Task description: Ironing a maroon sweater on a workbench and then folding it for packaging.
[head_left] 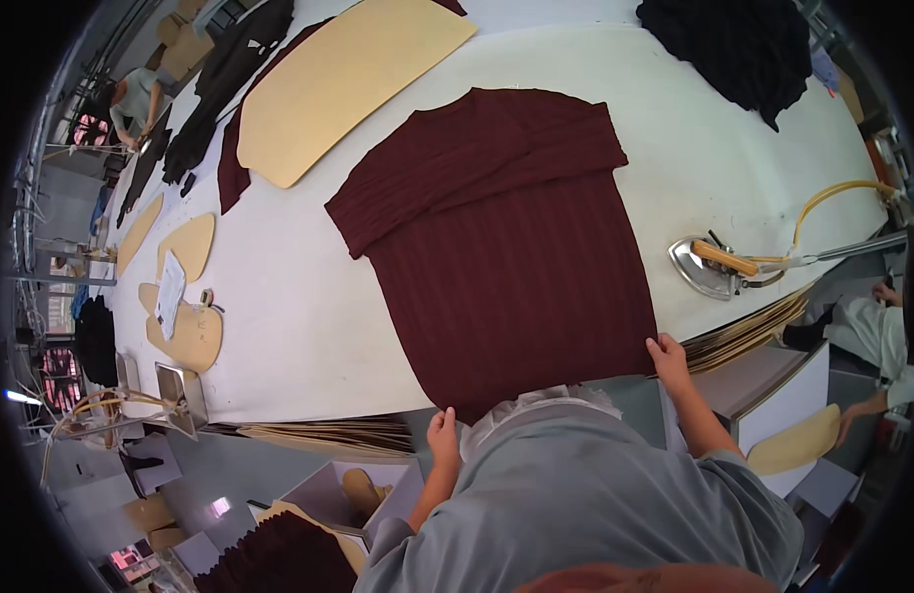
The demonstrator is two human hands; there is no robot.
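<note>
A dark maroon ribbed sweater (516, 267) lies spread on the white-covered table (299, 326), its neck at the far end and its sleeves folded across the chest. Its hem hangs slightly over the near edge, by my body. With the fingers closed, my left hand (443, 435) grips the hem's left corner. At the right corner of the hem, my right hand (668, 360) pinches the fabric. To the right of the sweater rests a steam iron (709, 265) with a wooden handle and a hose.
A big tan board (348, 84) lies on another maroon garment at the far left. Smaller tan templates (185, 336) sit at left, black garments (734, 49) at far right. Stacked boards (744, 336) are under the table edge. Other people (136, 104) work at far left and at right.
</note>
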